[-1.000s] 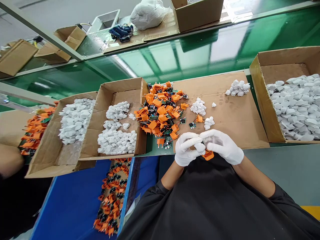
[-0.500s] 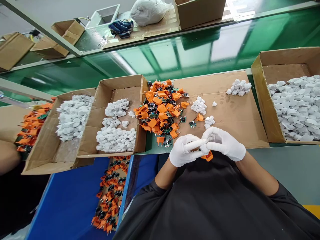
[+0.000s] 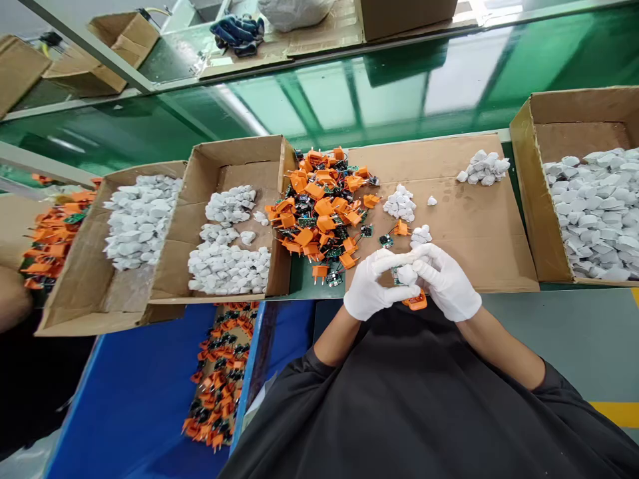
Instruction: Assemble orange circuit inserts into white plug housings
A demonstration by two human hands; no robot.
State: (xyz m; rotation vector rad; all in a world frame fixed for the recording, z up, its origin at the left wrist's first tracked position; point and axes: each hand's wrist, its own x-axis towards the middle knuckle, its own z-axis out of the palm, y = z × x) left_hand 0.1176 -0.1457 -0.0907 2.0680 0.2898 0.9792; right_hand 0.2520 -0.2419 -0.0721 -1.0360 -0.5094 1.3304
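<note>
In white gloves, my left hand (image 3: pixel 370 287) and my right hand (image 3: pixel 450 283) meet over the near edge of the cardboard sheet. My left fingers grip a small circuit board (image 3: pixel 396 275), mostly hidden, with a white putty lump (image 3: pixel 407 274) on it. The right thumb and fingertips pinch at the lump from the other side. An orange plug housing (image 3: pixel 416 301) hangs just below the fingers. Beyond my hands lie small white lumps (image 3: pixel 422 234), a loose orange plug (image 3: pixel 401 227) and its circuit board (image 3: pixel 386 241).
A heap of orange plugs with boards (image 3: pixel 319 206) lies left of the cardboard sheet (image 3: pixel 449 206). Cardboard boxes of white lumps stand at left (image 3: pixel 279 266) and right (image 3: pixel 529 199). More white lumps (image 3: pixel 399 203) sit on the sheet. Someone's arm (image 3: pixel 12 299) shows at far left.
My fingers have spread a little around the piece, so the board and white lump show more. The view has shifted slightly.
</note>
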